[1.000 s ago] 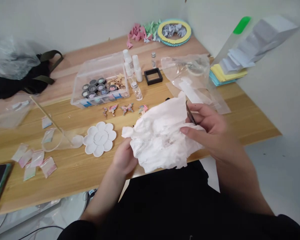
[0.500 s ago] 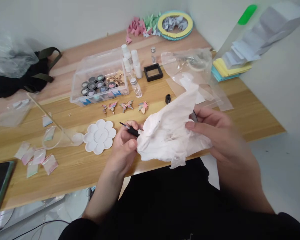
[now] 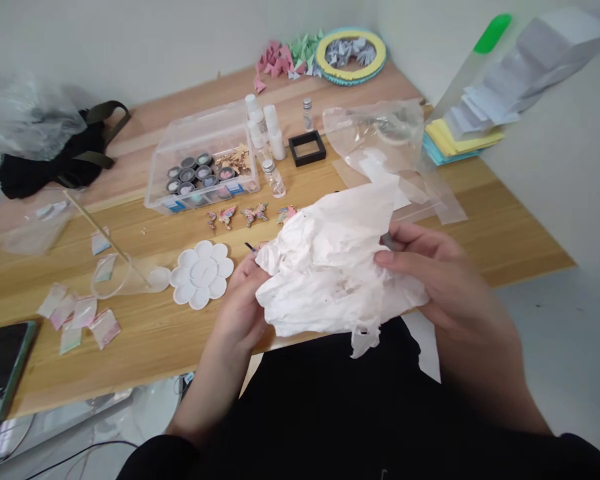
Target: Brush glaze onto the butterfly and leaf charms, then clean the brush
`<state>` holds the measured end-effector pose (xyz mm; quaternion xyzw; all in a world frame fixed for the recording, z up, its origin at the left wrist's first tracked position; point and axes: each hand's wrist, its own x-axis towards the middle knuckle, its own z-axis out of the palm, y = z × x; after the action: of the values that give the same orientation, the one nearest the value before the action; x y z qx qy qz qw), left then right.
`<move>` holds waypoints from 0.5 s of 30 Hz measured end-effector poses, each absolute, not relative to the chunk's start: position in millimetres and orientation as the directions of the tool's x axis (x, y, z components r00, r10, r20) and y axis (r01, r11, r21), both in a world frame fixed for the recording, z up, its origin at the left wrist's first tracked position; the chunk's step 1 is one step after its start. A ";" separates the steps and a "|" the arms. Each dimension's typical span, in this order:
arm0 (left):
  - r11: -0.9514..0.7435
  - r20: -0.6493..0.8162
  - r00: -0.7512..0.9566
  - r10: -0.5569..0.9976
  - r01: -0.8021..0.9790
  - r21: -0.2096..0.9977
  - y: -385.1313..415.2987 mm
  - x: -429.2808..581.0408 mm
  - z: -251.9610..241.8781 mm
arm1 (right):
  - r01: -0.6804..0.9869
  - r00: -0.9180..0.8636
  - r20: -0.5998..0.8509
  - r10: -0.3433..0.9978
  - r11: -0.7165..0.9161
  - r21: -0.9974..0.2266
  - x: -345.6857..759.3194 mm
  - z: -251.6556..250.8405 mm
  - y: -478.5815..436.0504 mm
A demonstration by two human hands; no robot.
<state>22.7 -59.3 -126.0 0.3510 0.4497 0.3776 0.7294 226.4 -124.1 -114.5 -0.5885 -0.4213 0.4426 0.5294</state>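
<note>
A crumpled white tissue [image 3: 325,260] with faint grey smudges is stretched between my hands above the table's front edge. My left hand [image 3: 243,303] is closed at its left side, and the dark tip of a small brush [image 3: 251,247] sticks out above the fingers. The tissue hides the brush's black cap handle. My right hand [image 3: 443,273] pinches the tissue's right side between thumb and fingers. A dark grey curved thing [image 3: 388,241] shows behind that thumb; its kind is hidden. Beyond the tissue lie butterfly-shaped pieces [image 3: 255,214], one partly covered.
A white flower-shaped palette [image 3: 203,274] lies left of my hands. Behind it stands a clear box [image 3: 153,193] with small pots. Around are white bottles [image 3: 277,144], a black frame [image 3: 307,148], a tipped cup with a stick [image 3: 111,277], small sachets [image 3: 105,328] and a phone [image 3: 5,370].
The tissue has moved left over my left hand and now covers the brush's black handle. It also hides the small black bottle behind it. The view has shifted slightly.
</note>
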 end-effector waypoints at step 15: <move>-0.534 0.077 0.758 0.647 0.380 0.755 -58.5 -17.0 -145.7 | 0.643 -0.144 0.222 0.965 0.261 -0.720 253.0 -163.0 -153.5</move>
<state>-17.0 -58.5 -145.7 0.8579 0.2993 0.1769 0.3784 253.0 -153.5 -163.0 -0.5596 -0.7180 0.2372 0.3392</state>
